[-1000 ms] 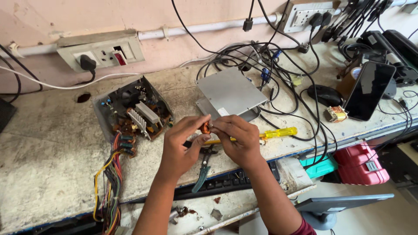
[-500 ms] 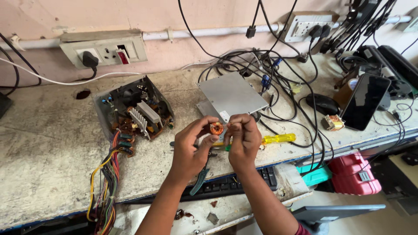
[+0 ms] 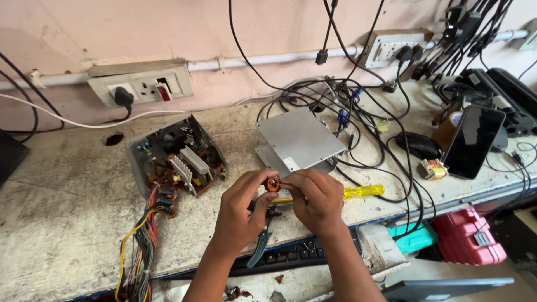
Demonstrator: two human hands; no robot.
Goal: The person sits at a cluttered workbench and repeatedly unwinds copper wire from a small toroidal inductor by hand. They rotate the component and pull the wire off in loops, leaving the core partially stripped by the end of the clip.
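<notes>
Hands — left hand (image 3: 238,215) and right hand (image 3: 314,198) — pinch a small copper-wound coil (image 3: 273,184) together above the counter's (image 3: 56,223) front edge, already free of the opened power supply (image 3: 176,159) — pliers (image 3: 263,237) lie idle beneath.

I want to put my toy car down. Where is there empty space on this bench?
The bench is bare left of the open power supply and its wire bundle. The right side is crowded with black cables, a metal cover and a phone.

An opened power supply (image 3: 176,162), grey metal cover (image 3: 299,138), yellow screwdriver (image 3: 358,192) and dark phone (image 3: 472,141) lie on the workbench (image 3: 50,223).
</notes>
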